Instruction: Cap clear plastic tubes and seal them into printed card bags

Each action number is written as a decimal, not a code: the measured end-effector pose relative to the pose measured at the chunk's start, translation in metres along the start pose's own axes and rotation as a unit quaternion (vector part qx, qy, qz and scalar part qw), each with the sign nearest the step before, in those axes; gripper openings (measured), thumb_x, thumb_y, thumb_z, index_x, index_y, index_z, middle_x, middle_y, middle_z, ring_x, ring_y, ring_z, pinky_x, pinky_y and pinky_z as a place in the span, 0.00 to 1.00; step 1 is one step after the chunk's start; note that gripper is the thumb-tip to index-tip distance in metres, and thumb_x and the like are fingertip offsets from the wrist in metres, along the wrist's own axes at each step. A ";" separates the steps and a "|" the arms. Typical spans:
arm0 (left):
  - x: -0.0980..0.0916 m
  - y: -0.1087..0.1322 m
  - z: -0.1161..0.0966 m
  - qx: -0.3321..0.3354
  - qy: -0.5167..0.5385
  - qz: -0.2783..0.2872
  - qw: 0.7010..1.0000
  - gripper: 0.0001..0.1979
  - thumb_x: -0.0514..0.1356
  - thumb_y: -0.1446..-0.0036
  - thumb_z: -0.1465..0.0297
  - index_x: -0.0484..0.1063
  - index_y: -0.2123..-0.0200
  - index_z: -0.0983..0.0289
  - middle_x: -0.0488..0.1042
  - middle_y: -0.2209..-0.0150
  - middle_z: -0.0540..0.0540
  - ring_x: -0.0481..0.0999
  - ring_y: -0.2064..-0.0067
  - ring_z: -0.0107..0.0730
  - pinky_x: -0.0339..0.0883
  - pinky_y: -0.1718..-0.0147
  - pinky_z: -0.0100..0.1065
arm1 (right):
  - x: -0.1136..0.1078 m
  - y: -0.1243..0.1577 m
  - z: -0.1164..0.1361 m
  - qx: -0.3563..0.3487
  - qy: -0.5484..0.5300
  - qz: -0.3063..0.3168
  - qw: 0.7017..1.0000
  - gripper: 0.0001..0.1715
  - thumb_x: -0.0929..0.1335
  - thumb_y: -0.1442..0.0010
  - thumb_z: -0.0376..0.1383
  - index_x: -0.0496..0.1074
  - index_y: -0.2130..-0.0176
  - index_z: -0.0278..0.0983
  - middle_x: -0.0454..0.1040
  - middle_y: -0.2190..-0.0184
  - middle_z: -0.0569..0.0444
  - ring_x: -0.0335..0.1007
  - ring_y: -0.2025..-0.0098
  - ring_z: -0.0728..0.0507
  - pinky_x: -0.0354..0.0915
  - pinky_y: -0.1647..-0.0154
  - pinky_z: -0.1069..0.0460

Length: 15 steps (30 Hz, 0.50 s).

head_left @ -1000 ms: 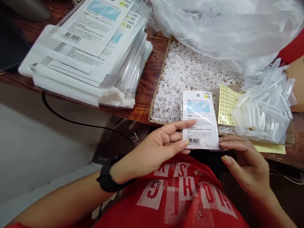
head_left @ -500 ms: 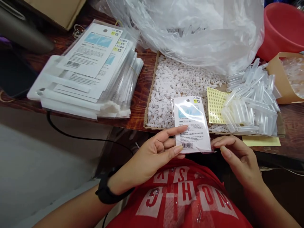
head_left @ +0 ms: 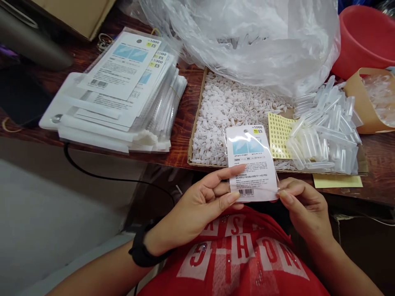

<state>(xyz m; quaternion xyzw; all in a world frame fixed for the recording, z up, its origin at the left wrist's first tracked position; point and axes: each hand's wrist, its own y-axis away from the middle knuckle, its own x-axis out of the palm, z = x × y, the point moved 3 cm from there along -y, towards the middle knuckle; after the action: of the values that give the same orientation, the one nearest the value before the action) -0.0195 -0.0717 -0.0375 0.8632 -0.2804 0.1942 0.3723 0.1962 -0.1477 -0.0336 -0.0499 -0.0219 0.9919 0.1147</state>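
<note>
A printed white card in a clear plastic bag (head_left: 251, 172), with blue pictures, a barcode and a hang hole, is held low in front of the cardboard tray. My left hand (head_left: 212, 193) is closed on its left side, thumb over the front near the barcode, index finger lying across the face. The thumb and fingers of my right hand (head_left: 300, 201) pinch the bag's lower right corner. Just beyond the card lie many small white plastic pieces (head_left: 228, 107) and a yellow sticker sheet (head_left: 279, 135). Clear plastic tubes (head_left: 330, 131) are heaped over that sheet.
On the left stands a pile of similar bagged cards (head_left: 123, 74). The cardboard tray (head_left: 197, 102) sits near the table edge, under a large clear plastic bag (head_left: 262, 49). A red bowl (head_left: 364, 41) and a brown box of clear parts (head_left: 358, 98) stand at the right.
My right hand has closed its thumb and fingers on the lower right corner of the bag. The card has tilted slightly; my left hand keeps its hold.
</note>
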 end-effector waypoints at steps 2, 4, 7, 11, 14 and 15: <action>-0.003 0.002 0.005 0.015 0.001 0.012 1.000 0.27 0.73 0.36 0.67 0.76 0.35 0.53 0.86 0.61 0.47 0.87 0.53 0.32 0.80 0.49 0.28 | -0.002 0.000 0.001 0.009 -0.003 0.011 1.000 0.09 0.73 0.33 0.34 0.76 0.68 0.39 0.80 0.69 0.54 0.79 0.67 0.47 0.78 0.65 0.53; -0.009 0.006 0.007 0.015 -0.028 0.049 0.998 0.33 0.70 0.33 0.65 0.67 0.28 0.50 0.87 0.60 0.49 0.87 0.52 0.34 0.80 0.48 0.32 | -0.007 -0.002 0.008 -0.022 0.032 0.036 0.999 0.08 0.74 0.34 0.32 0.76 0.67 0.39 0.80 0.70 0.54 0.79 0.67 0.47 0.77 0.65 0.53; -0.028 0.013 -0.011 0.039 -0.184 0.058 0.981 0.32 0.68 0.31 0.65 0.65 0.27 0.51 0.87 0.54 0.54 0.86 0.51 0.38 0.79 0.46 0.37 | -0.019 -0.008 0.027 -0.104 0.116 0.122 0.980 0.07 0.74 0.35 0.28 0.77 0.63 0.40 0.81 0.68 0.55 0.80 0.66 0.47 0.77 0.64 0.53; -0.033 0.015 -0.077 0.261 -0.391 -0.092 0.878 0.15 0.70 0.35 0.67 0.82 0.46 0.49 0.82 0.43 0.47 0.73 0.37 0.43 0.69 0.37 0.36 | -0.027 -0.013 0.053 -0.160 0.196 0.293 0.922 0.10 0.72 0.34 0.25 0.75 0.57 0.40 0.81 0.63 0.55 0.81 0.61 0.50 0.76 0.60 0.57; -0.001 0.001 -0.107 0.248 -0.367 -0.022 0.896 0.18 0.66 0.33 0.62 0.79 0.41 0.48 0.84 0.51 0.47 0.74 0.39 0.47 0.72 0.43 0.39 | -0.024 -0.016 0.069 -0.175 0.243 0.350 0.888 0.07 0.71 0.31 0.28 0.74 0.55 0.40 0.81 0.61 0.55 0.80 0.61 0.51 0.75 0.60 0.59; 0.012 -0.006 -0.112 0.230 -0.356 -0.004 0.906 0.19 0.66 0.33 0.61 0.79 0.40 0.49 0.85 0.55 0.48 0.76 0.42 0.47 0.73 0.45 0.39 | -0.023 -0.017 0.073 -0.177 0.257 0.358 0.880 0.06 0.70 0.30 0.29 0.74 0.56 0.40 0.81 0.62 0.55 0.80 0.61 0.51 0.75 0.61 0.59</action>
<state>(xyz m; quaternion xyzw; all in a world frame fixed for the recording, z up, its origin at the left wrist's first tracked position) -0.0209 0.0118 0.0386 0.9375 -0.3387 -0.0684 0.0399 0.2145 -0.1390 0.0425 -0.3267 -0.1473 0.8973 -0.2578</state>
